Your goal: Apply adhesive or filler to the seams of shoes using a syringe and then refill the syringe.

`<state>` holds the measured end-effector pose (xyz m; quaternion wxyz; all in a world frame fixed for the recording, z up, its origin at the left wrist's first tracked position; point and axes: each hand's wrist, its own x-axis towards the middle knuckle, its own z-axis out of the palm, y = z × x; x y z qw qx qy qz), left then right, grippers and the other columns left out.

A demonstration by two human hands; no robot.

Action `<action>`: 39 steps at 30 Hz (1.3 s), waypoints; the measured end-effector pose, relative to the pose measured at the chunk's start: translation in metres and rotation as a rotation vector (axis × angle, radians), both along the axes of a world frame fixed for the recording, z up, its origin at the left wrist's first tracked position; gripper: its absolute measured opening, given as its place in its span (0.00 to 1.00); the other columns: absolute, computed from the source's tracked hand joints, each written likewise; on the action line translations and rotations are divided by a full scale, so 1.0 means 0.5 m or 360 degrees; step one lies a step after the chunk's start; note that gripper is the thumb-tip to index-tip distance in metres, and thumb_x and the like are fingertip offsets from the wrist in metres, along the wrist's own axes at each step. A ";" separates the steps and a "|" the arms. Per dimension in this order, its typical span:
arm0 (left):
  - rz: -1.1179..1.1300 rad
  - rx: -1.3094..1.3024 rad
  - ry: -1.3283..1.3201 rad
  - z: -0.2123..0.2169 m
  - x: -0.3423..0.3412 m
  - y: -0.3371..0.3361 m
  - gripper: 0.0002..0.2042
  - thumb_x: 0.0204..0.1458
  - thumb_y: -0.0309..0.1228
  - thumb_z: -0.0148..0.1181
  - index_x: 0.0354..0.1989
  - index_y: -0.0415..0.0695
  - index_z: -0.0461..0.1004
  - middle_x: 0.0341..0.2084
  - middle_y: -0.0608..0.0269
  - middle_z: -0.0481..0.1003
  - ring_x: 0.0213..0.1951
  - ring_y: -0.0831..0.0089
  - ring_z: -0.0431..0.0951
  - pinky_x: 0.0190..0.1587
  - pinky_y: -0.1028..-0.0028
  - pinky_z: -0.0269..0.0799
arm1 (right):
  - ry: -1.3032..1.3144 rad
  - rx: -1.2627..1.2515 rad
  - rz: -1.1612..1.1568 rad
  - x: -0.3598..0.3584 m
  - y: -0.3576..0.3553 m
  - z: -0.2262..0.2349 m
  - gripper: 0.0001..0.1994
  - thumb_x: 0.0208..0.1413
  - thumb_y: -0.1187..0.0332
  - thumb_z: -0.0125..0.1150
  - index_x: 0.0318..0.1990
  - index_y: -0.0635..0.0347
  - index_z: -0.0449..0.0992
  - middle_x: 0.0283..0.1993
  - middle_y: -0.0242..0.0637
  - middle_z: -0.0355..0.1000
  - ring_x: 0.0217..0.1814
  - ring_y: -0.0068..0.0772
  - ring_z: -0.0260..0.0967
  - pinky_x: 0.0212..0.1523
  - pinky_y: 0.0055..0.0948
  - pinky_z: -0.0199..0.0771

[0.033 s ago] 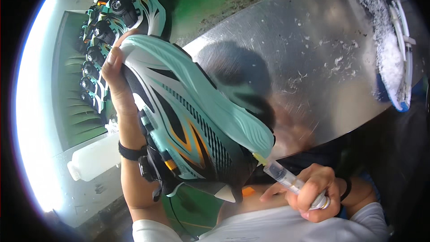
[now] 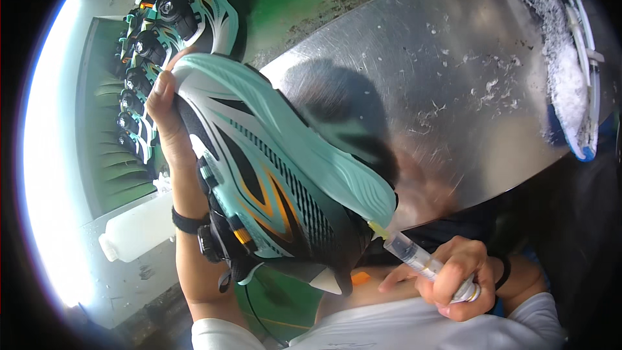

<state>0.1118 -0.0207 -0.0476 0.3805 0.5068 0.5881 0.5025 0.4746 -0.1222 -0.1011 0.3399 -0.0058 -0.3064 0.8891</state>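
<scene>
A mint, white and black sports shoe (image 2: 272, 168) with orange streaks lies tilted on its side in the air, its mint sole facing up and right. My left hand (image 2: 166, 107) is closed round its far end, thumb on the near side and other fingers mostly hidden behind it. My right hand (image 2: 455, 279) grips a clear syringe (image 2: 409, 251) by its barrel and plunger end. The syringe's yellow-green tip (image 2: 378, 229) meets the sole's edge at the shoe's near right end. Whether liquid comes out cannot be seen.
Several similar shoes (image 2: 175, 16) stand in a row at the far left. Near my left forearm lies a white plastic bottle (image 2: 139, 227). A scratched metal sheet (image 2: 414, 84) spreads across the right, with white flakes on it. White fluffy residue (image 2: 562, 71) lines its far right edge.
The shoe has shifted very slightly to the left at its far end, and the syringe has moved a touch to the right. Both grips stay the same.
</scene>
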 end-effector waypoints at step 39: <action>0.0001 -0.0925 -0.0803 -0.085 0.098 -0.263 0.29 0.41 0.38 0.63 0.52 0.37 0.65 0.43 0.51 0.71 0.44 0.59 0.73 0.46 0.65 0.69 | 0.0292 -0.0420 0.0097 -0.010 -0.016 -0.064 0.05 0.40 0.86 0.54 0.26 0.68 0.70 0.17 0.37 0.65 0.18 0.29 0.62 0.55 0.61 0.59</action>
